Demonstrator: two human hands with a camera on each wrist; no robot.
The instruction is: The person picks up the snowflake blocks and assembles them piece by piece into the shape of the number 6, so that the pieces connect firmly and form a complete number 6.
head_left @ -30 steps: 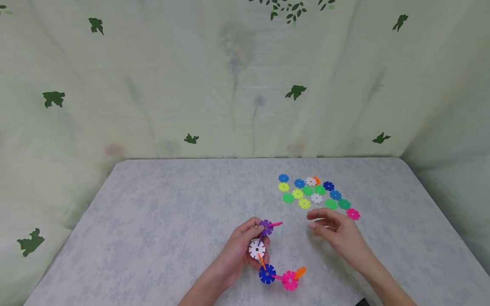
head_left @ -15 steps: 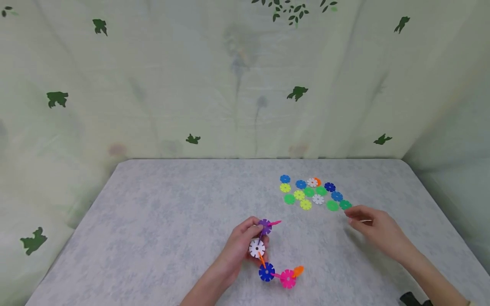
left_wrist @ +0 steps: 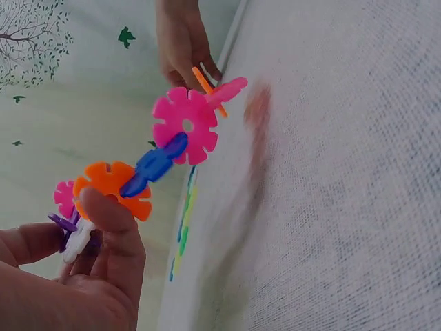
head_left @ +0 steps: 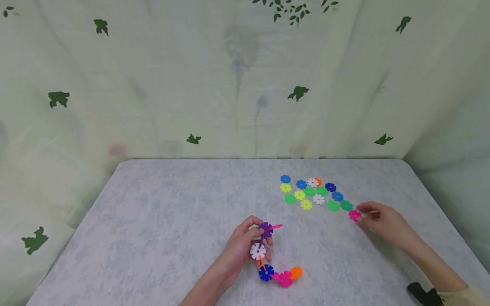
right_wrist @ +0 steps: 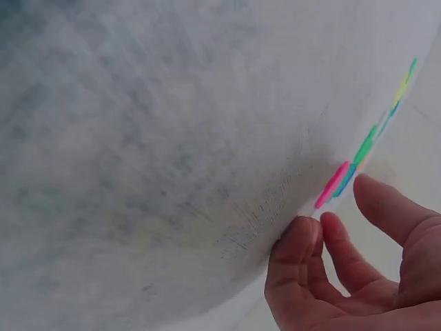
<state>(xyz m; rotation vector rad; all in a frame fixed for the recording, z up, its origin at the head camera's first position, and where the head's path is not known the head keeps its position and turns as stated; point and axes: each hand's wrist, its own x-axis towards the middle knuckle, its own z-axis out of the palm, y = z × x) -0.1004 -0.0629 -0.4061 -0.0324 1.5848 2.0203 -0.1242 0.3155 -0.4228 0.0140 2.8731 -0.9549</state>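
Observation:
My left hand (head_left: 239,246) grips a chain of interlocking snowflake discs near its upper end, with the thumb on a purple disc (head_left: 266,231). Below it come a white disc (head_left: 258,251), a dark blue disc (head_left: 266,273), pink discs and an orange disc (head_left: 296,273) at the free end. In the left wrist view the chain's orange disc (left_wrist: 112,181) and large pink disc (left_wrist: 193,131) extend away from the fingers. My right hand (head_left: 386,223) is at the right edge of a loose pink disc (head_left: 354,216) lying flat. Its thumb and fingertips stand apart, nothing visibly held.
Loose discs in blue, yellow, green, white and orange lie flat in a cluster, with a white disc (head_left: 318,199) among them, left of the right hand. The grey table (head_left: 172,212) meets a hanging pale curtain (head_left: 153,85) at its back edge.
My right hand has moved right, passing over the loose pink disc, and is now beside its right edge. The left hand stays put; the free end of its chain has swung slightly.

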